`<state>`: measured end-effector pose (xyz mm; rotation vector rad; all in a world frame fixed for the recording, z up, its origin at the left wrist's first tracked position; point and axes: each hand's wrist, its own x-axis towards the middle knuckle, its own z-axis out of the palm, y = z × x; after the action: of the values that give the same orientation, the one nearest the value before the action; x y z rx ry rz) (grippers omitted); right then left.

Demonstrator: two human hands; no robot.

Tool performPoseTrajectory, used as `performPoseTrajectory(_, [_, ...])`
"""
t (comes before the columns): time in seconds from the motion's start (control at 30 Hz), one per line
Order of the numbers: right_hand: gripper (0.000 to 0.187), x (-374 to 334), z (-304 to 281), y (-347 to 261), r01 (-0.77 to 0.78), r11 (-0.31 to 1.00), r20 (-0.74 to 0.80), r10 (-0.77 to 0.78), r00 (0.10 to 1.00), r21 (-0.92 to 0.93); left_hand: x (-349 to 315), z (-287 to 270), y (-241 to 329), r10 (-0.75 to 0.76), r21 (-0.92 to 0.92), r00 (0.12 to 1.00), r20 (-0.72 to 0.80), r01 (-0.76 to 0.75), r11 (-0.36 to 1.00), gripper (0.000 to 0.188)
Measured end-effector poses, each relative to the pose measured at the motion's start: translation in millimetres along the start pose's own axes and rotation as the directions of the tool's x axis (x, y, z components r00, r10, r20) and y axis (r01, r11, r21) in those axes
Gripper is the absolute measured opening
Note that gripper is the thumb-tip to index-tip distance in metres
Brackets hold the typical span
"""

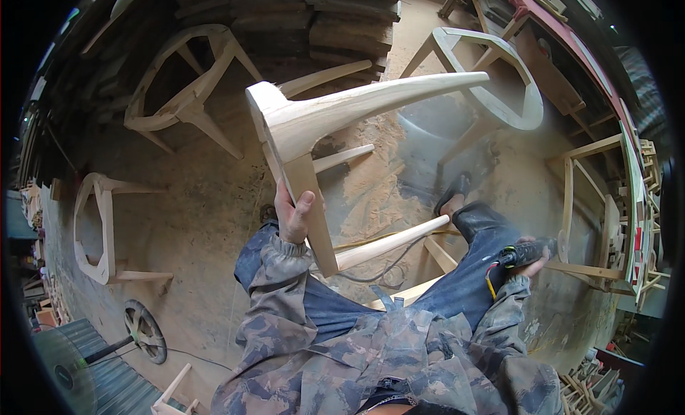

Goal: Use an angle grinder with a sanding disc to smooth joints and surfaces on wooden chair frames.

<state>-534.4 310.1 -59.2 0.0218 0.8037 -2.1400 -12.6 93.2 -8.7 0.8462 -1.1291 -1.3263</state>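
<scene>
A pale wooden chair frame (303, 122) with legs is tipped on its side in front of me. My left hand (293, 214) is wrapped round its near rail, thumb on the face turned to me. One long tapered leg points away to the right. Low at my right side, by my knee, my right hand (531, 259) grips a dark angle grinder (526, 253). A pale disc (563, 246) shows at its far end, apart from the frame. A yellow cord (491, 281) hangs from the grinder's rear. Part of my right hand's fingers is hidden behind the tool.
Similar wooden frames stand at the far left (171, 104), the left (96, 226) and the far right (524, 104). Sawdust (385, 176) and a dark cable (399, 266) lie on the floor. Stacked boards (349, 29) are at the back; a wheeled fan (145, 331) stands lower left.
</scene>
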Motion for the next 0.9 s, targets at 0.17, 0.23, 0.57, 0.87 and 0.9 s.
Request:
performPoseTrajectory(0.17, [0.045, 1.3, 4.5, -0.3, -0.028, 1.000, 0.026, 0.028, 0.999, -0.007, 1.0, -3.2, 1.5, 0.002, -0.047, 0.999, -0.054, -0.004, 0.999, 0.055])
performPoseTrajectory(0.23, [0.047, 3.5, 1.6, 0.8, -0.026, 0.999, -0.013, 0.027, 1.000, 0.034, 1.3, -4.6, 1.3, 0.007, -0.049, 0.997, -0.075, -0.011, 0.999, 0.056])
performPoseTrajectory(0.57, [0.048, 12.9, 14.7, 15.2, -0.051, 0.998, 0.002, 0.051, 0.999, -0.046, -9.4, -50.8, -4.3, -0.033, -0.084, 0.981, -0.189, 0.017, 0.996, 0.061])
performPoseTrajectory(0.87, [0.049, 12.1, 52.8, 35.1, -0.145, 0.989, 0.045, 0.146, 0.988, -0.023, -25.3, -72.5, -35.3, -0.291, -0.265, 0.882, -0.371, 0.200, 0.943, 0.066])
performPoseTrajectory(0.9, [0.049, 12.7, 53.4, 37.7, -0.138, 0.990, 0.031, 0.139, 0.990, -0.022, -30.5, -74.7, -38.0, -0.325, -0.290, 0.859, -0.396, 0.219, 0.931, 0.064])
